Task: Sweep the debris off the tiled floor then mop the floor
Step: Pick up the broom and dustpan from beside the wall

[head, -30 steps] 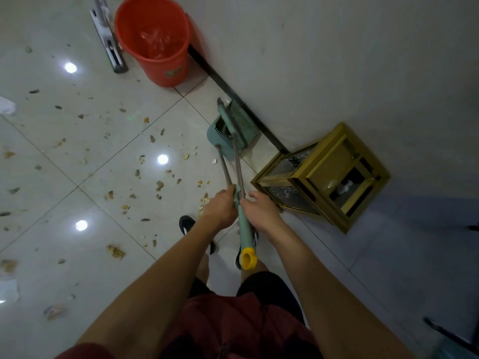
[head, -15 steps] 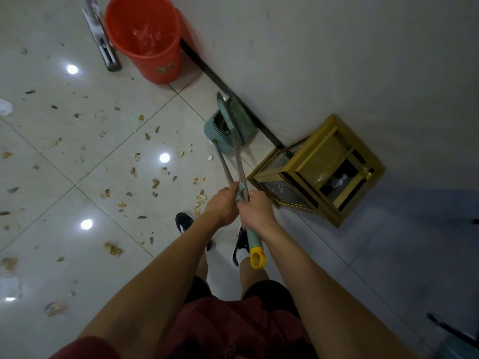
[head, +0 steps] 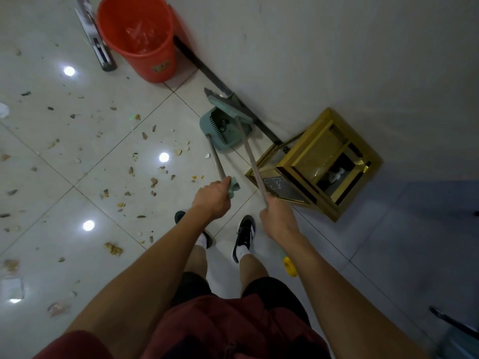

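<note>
Broom [head: 248, 154] handle clamped in right hand [head: 278, 218] fingers; dustpan [head: 223, 130] handle in left hand [head: 212, 198] fingers.

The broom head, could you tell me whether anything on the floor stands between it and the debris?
Yes: the dustpan sits right beside the broom head, on its debris side. The right hand holds the broom, the left hand the dustpan's handle, so it can be moved aside.
</note>
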The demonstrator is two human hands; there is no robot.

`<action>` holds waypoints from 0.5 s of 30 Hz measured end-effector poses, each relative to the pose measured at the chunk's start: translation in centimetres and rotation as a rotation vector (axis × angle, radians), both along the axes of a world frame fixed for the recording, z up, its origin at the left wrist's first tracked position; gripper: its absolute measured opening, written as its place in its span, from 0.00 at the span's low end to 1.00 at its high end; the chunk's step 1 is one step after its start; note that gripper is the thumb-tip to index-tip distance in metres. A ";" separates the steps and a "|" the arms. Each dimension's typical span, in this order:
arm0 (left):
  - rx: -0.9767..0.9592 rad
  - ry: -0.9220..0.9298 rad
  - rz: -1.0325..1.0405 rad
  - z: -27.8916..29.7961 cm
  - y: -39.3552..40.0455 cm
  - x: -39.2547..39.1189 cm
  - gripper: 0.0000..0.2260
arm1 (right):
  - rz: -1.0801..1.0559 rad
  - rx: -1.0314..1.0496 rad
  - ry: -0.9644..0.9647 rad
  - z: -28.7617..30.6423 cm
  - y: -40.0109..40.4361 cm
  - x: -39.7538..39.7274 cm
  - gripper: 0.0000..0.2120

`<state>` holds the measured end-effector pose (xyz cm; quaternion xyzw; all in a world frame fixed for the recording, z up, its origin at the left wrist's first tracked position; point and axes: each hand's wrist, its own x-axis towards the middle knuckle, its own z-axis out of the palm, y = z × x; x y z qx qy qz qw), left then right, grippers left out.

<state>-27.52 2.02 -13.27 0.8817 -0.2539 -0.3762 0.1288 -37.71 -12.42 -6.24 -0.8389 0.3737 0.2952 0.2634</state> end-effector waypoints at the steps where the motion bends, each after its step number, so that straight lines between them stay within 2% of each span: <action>1: 0.009 -0.028 0.013 0.3 0.3 0.7 0.19 | 0.017 -0.006 0.002 0.1 -0.6 -0.3 0.17; 6: -0.007 -0.133 0.177 2.0 0.7 2.4 0.17 | -0.003 0.030 -0.038 0.5 -1.4 -0.2 0.15; 15: 0.045 -0.157 0.357 6.1 4.6 -0.8 0.15 | -0.047 0.144 -0.071 -0.1 -2.1 1.0 0.11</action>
